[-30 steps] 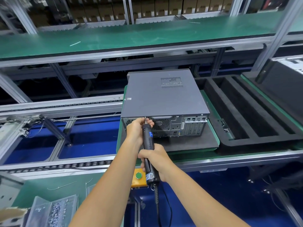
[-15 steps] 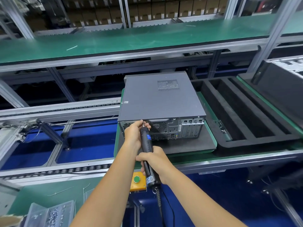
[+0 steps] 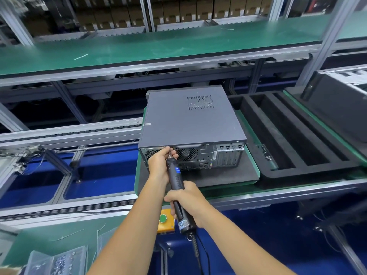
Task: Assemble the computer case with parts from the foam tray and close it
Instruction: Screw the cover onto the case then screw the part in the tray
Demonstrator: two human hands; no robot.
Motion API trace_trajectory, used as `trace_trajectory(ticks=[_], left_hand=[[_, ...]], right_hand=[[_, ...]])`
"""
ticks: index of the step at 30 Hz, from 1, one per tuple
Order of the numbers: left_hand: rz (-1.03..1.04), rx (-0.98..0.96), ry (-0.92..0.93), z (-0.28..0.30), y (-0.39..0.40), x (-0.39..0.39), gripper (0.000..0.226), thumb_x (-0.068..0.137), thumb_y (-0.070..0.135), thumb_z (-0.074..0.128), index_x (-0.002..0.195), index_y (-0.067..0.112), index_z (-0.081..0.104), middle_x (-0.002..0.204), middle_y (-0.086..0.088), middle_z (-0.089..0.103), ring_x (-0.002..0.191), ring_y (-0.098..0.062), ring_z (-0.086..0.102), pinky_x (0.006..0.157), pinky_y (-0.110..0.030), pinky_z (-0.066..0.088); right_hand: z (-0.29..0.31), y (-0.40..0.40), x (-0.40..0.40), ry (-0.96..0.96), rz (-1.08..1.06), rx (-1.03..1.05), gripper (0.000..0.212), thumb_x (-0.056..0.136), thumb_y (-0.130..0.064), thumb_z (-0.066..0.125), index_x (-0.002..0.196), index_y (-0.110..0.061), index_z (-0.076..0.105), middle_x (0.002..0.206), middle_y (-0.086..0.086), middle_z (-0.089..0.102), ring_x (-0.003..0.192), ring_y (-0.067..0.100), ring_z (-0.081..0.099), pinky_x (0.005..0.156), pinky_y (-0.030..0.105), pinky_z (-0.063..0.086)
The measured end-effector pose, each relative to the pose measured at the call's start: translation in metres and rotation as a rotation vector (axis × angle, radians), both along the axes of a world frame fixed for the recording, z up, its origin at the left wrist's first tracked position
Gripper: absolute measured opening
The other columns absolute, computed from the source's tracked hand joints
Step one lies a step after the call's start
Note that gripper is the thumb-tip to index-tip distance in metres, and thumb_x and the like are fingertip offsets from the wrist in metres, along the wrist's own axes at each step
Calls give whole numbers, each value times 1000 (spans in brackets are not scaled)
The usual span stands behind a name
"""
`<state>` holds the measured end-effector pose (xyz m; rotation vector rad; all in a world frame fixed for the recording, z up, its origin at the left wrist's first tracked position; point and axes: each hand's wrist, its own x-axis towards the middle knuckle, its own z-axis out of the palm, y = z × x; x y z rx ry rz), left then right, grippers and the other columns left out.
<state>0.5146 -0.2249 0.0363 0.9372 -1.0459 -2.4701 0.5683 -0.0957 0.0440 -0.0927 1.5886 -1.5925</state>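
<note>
While the right hand point(image 3: 187, 199) gripped the screwdriver point(image 3: 176, 181) and the left hand point(image 3: 159, 161) pinched its tip against the closed computer case point(image 3: 190, 120)'s rear edge, any tilt risked stripping the screw.

A closed computer case point(image 3: 190, 120) lies flat on a pad point(image 3: 218, 175) at the middle of a conveyor line, its back panel toward the viewer. Just right of the pad sits a foam tray point(image 3: 297, 139) with long slots. In front of the case, a left hand point(image 3: 160, 161) is at the upper left of the back panel, beside the tip of a screwdriver point(image 3: 176, 183). A right hand point(image 3: 186, 201), nearer the viewer, grips the screwdriver's handle. A button box point(image 3: 165, 221) sits below the hands. A shelf point(image 3: 158, 46) runs behind the case. A parts box point(image 3: 55, 262) lies at the near left.
</note>
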Motion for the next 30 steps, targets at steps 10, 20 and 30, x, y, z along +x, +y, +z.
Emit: trace_trajectory(ticks=[10,20,30], left_hand=[[107,-112,-83,0,6,-3,9,88,4,62,80,2,66,65,-6,65,54,-15,60,58,-26,53],[166,-283,-154,0,3,-4,10,81,2,69,71,3,69,60,-5,68,53,-14,62,54,-23,52],[130,-224,-145,-1,2,-1,14,85,15,69,81,2,66,72,-9,66,62,-17,61,63,-30,53]], right_hand=[[5,12,-8,41,66,57,32,77,-9,67,102,-10,47,73,11,55,50,17,57,51,30,50],[7,14,-9,43,83,65,31,78,-7,68,101,-12,47,71,10,54,49,17,56,48,28,50],[5,18,-13,56,113,76,30,79,-8,69,100,-15,47,75,10,55,49,16,56,50,27,51]])
